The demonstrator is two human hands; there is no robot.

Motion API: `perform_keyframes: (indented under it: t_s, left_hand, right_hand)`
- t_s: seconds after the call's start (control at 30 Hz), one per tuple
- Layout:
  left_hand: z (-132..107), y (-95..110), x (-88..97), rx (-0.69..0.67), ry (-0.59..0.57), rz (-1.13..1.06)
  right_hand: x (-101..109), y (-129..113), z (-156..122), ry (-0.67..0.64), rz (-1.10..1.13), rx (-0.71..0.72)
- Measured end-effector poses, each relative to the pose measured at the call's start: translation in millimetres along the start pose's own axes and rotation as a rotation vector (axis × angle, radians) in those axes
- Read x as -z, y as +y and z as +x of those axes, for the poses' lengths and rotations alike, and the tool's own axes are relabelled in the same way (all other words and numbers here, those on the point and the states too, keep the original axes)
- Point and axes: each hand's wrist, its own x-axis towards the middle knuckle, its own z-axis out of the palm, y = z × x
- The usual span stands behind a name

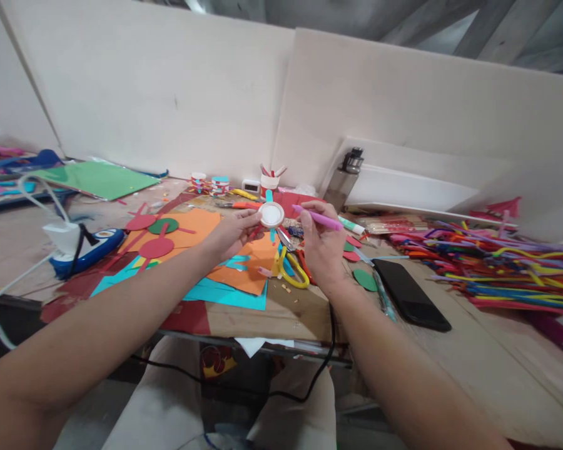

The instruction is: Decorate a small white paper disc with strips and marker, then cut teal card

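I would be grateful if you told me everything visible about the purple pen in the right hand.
The purple pen is slim, cylindrical and looks like plastic. The right hand grips it between thumb and fingers. It slants, its left end higher in the picture and pointing toward the white disc, apart from it. Whether that end is capped is too small to tell.

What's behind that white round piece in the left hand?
Turquoise bits peek out above and below it; farther back stands a cup holding sticks. The back of the white piece and whatever lies directly behind are covered.
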Motion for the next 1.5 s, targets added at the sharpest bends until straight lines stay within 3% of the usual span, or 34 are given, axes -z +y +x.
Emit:
perform_keyframes:
  t_s: [0.17, 0.27, 0.37, 0.5, 0.63, 0.87, 1.17, 1.33, 1.5]
  left_hand:
    - [0, 3, 0.3, 0.027, 0.01, -0.083]
    - [-2, 4, -3.0, 0.041, -0.038, -0.089]
    - [-5, 4, -7.2, 0.052, -0.066, -0.114]
    - [-8, 4, -12.3, 0.085, -0.079, -0.168]
    - [-8, 3, -15.4, 0.118, -0.099, -0.206]
    - [-9, 1, -14.3, 0.122, -0.147, -0.343]
    - [-8, 6, -13.5, 0.118, -0.073, -0.413]
    - [-5, 10, -6.2, 0.087, -0.013, -0.411]
    - [-4, 11, -4.0, 0.095, 0.042, -0.355]
  right_hand:
    - [-1, 20, 1, 0.03, 0.083, -0.232]
    - [-7, 32, 0, -0.031, 0.244, -0.398]
    - [-15, 36, -3, -0.082, 0.383, -0.462]
    - [-20, 25, -5, 0.034, 0.351, -0.419]
    - [-21, 14, -6, 0.047, 0.244, -0.343]
    - [-26, 14, -11, -0.064, 0.228, -0.28]
    - [-26, 18, -21, -0.268, 0.092, -0.194]
    - [-6, 17, -15, -0.376, -0.213, -0.139]
    - [60, 21, 7, -0.316, -0.572, -0.108]
